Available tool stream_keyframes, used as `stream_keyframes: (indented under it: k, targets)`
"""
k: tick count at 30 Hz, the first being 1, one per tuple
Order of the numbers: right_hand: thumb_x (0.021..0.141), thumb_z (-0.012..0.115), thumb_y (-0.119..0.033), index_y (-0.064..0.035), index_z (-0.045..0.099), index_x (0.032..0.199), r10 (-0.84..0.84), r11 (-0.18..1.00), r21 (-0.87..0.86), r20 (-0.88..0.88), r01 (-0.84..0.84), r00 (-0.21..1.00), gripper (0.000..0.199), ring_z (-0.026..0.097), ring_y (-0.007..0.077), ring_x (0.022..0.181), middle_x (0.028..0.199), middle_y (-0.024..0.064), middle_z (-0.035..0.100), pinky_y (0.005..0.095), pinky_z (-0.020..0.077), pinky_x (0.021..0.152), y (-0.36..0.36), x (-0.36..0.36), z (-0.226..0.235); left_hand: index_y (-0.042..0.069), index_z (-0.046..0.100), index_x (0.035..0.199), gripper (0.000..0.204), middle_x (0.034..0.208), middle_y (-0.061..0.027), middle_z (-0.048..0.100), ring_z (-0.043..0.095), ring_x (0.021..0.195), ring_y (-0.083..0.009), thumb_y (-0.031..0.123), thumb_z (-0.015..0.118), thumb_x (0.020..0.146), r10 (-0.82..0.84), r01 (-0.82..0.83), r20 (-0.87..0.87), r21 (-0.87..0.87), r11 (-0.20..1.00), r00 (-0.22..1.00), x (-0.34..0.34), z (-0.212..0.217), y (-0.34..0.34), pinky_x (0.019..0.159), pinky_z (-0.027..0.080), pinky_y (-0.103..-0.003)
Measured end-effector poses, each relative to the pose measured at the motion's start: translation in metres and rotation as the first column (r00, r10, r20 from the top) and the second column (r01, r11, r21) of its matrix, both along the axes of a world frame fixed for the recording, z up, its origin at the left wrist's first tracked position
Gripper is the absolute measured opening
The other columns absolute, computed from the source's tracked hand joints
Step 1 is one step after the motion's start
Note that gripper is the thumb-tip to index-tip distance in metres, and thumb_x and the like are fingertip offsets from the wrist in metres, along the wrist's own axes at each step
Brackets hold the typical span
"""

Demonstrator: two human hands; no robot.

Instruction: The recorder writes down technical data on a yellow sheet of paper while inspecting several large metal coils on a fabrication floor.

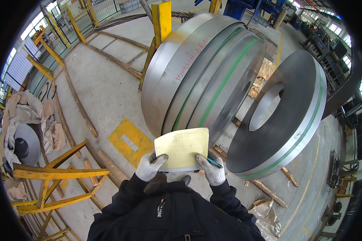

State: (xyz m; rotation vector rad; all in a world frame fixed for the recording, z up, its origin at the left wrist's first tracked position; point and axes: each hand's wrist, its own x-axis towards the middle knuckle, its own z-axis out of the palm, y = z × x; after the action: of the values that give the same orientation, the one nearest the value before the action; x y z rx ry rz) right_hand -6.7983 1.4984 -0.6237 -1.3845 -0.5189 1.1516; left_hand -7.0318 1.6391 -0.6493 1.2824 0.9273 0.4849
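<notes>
Dark jacket [181,221] nearest. Gloved left hand [149,165] and right hand [212,170] grip yellow paper [182,152] before coil stack [201,72], right also pen [214,162]; most fingers hidden, writing faint. Left of stack: wrapping [25,105] around partly covered coil [31,140].

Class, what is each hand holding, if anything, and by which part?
The left hand and right hand hold the yellow paper near its lower corners; the right also holds a pen, exact grip unclear.

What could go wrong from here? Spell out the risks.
The pen might slip, since the right hand also holds the yellow paper. Stepping right, the person could trip on the timber. The steel coil at right stands on edge, so it might roll if unsecured.
</notes>
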Motion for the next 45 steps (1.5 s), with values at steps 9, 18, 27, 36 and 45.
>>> stream_keyframes:
  k: [9,18,27,36,45]
  targets:
    - [0.103,0.076,-0.018,0.0058,0.063,0.138,-0.136,0.991,0.007,0.116,0.136,0.984,0.044,0.072,0.0118,0.090,0.110,0.0080,0.074,0.0241,0.0611,0.070,0.060,-0.004,0.012,-0.012,0.072,0.120,0.042,0.104,-0.0113,0.077,0.069,0.090,-0.0119,0.027,0.075,0.102,-0.130,0.132,0.038,-0.060,0.989,0.991,-0.003,0.004,0.101,0.078,0.059,-0.031]
    - [0.104,0.075,-0.019,0.0022,0.067,0.136,-0.354,0.935,0.015,0.060,0.354,0.933,0.039,0.070,0.0106,0.090,0.109,0.0049,0.074,0.0269,0.0577,0.081,0.157,-0.057,0.013,-0.010,0.073,0.119,0.040,0.105,-0.0092,0.078,0.068,0.093,-0.0113,0.025,0.077,0.100,-0.315,0.316,0.030,-0.092,0.944,0.949,-0.030,-0.016,0.262,0.084,0.054,-0.029]
    - [0.106,0.069,-0.010,0.0040,0.064,0.139,-0.494,0.868,-0.007,0.104,0.497,0.863,0.037,0.072,0.0122,0.091,0.107,0.0075,0.076,0.0263,0.0584,0.081,0.195,-0.093,0.020,-0.011,0.071,0.121,0.037,0.104,-0.0146,0.078,0.074,0.083,-0.0169,0.020,0.074,0.101,-0.232,0.243,0.123,-0.089,0.966,0.965,-0.044,-0.014,0.343,0.074,0.059,-0.032]
    - [0.109,0.056,-0.001,0.0036,0.060,0.144,-0.566,0.816,0.151,0.006,0.558,0.825,0.036,0.074,0.0160,0.089,0.106,0.0138,0.076,0.0291,0.0620,0.078,0.201,-0.100,0.007,-0.011,0.066,0.118,0.038,0.092,-0.0156,0.074,0.072,0.067,-0.0220,0.022,0.073,0.102,-0.098,0.100,0.166,-0.003,0.995,0.981,-0.038,0.021,0.360,0.059,0.057,-0.034]
    - [0.110,0.065,-0.013,0.0041,0.063,0.141,-0.602,0.780,0.168,-0.063,0.603,0.796,0.036,0.074,0.0146,0.082,0.099,0.0112,0.077,0.0275,0.0603,0.072,0.210,-0.105,0.013,-0.012,0.066,0.126,0.041,0.103,-0.0153,0.076,0.073,0.076,-0.0186,0.021,0.074,0.102,-0.228,0.225,0.087,0.043,0.973,0.970,-0.037,0.037,0.372,0.067,0.059,-0.032]
